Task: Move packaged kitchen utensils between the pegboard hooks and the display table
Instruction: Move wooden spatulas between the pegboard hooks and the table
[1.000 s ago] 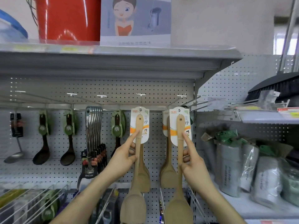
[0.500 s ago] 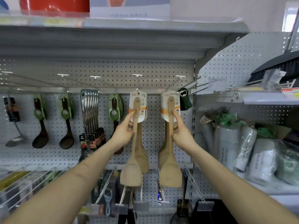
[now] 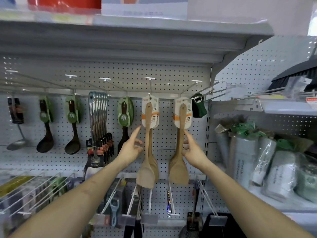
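We're facing a grey pegboard wall unit under a deep grey top shelf. On that shelf: a red tub at left, a printed box beside it, both cut off by the frame edge. Long wire hooks with white tips jut out of the board in a row. A second pegboard panel angles off to the right, with side shelves below it; the lower one carries wrapped grey-white rolls. A dark broom head sits top right. Bottom left, a wire rack. Light is even and cool; the edges are blurred.
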`<control>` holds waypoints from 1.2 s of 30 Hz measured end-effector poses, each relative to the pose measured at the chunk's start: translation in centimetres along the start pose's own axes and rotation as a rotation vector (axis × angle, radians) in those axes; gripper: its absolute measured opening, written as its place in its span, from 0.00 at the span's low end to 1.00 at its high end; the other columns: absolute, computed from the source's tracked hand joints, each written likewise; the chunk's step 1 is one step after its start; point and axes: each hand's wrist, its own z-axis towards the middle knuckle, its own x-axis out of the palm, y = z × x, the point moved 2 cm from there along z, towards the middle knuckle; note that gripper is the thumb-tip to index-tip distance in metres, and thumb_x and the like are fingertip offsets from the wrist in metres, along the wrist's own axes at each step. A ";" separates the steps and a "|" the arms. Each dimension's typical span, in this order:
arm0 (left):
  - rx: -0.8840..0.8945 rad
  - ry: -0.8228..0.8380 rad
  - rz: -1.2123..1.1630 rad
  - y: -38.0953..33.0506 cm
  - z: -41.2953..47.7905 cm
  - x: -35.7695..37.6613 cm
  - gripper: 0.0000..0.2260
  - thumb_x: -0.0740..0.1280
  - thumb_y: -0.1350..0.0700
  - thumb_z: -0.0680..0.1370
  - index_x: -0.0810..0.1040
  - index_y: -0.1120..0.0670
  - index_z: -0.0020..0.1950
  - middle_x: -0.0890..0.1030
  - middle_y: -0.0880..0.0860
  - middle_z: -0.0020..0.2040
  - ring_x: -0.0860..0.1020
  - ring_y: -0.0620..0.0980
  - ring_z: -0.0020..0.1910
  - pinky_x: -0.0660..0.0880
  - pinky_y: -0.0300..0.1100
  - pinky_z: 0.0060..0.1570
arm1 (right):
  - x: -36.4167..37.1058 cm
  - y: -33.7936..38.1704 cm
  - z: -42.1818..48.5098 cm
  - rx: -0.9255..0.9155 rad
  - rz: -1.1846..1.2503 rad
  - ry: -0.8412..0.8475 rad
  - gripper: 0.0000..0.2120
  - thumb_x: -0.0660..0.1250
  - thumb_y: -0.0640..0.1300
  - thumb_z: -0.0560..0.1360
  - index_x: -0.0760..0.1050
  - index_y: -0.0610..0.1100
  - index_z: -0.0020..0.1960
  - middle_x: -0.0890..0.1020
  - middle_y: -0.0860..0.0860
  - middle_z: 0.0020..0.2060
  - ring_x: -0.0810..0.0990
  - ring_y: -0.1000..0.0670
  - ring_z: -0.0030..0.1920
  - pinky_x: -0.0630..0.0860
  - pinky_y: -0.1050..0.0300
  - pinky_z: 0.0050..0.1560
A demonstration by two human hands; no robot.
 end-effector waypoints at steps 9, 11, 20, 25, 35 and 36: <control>-0.080 -0.062 0.216 4.5 -10.9 -1.1 0.38 0.70 0.58 0.82 0.56 0.34 0.84 0.74 0.47 0.68 0.79 0.41 0.55 0.81 0.39 0.52 | 5.5 0.6 -8.2 -0.114 -0.136 0.107 0.37 0.65 0.37 0.83 0.55 0.58 0.85 0.69 0.54 0.72 0.78 0.51 0.58 0.79 0.50 0.60; -0.081 -0.108 0.338 4.2 -13.9 -1.4 0.35 0.70 0.51 0.83 0.56 0.35 0.84 0.72 0.46 0.71 0.79 0.42 0.55 0.78 0.37 0.53 | 7.4 1.8 -9.6 -0.197 -0.190 0.147 0.36 0.67 0.41 0.83 0.54 0.58 0.85 0.66 0.56 0.73 0.76 0.49 0.61 0.80 0.48 0.60; -0.292 -0.250 0.935 3.2 -27.7 -7.9 0.31 0.68 0.40 0.80 0.64 0.42 0.81 0.69 0.52 0.75 0.70 0.60 0.72 0.76 0.62 0.64 | 19.8 9.5 -15.5 -0.538 -0.410 0.296 0.37 0.70 0.54 0.80 0.56 0.55 0.84 0.65 0.48 0.76 0.67 0.40 0.75 0.76 0.37 0.66; -0.458 -0.384 1.147 2.3 -35.5 -13.8 0.33 0.72 0.38 0.77 0.66 0.42 0.79 0.69 0.51 0.76 0.69 0.59 0.73 0.77 0.62 0.61 | 26.5 15.9 -20.8 -0.649 -0.344 0.345 0.41 0.71 0.55 0.80 0.52 0.55 0.86 0.54 0.47 0.84 0.54 0.40 0.84 0.65 0.33 0.77; -0.725 -0.514 1.251 7.0 -47.4 -28.9 0.37 0.75 0.39 0.72 0.66 0.41 0.79 0.68 0.50 0.77 0.67 0.59 0.75 0.72 0.61 0.66 | 40.3 29.8 -29.0 -0.810 -0.327 0.466 0.47 0.74 0.60 0.76 0.52 0.54 0.86 0.59 0.45 0.83 0.57 0.39 0.83 0.66 0.34 0.76; -0.751 -0.519 1.253 7.8 -48.6 -30.7 0.37 0.75 0.38 0.72 0.66 0.40 0.79 0.68 0.50 0.76 0.66 0.59 0.75 0.71 0.60 0.66 | 42.0 31.2 -29.7 -0.809 -0.327 0.477 0.47 0.75 0.60 0.74 0.54 0.54 0.85 0.61 0.45 0.82 0.59 0.39 0.82 0.67 0.35 0.75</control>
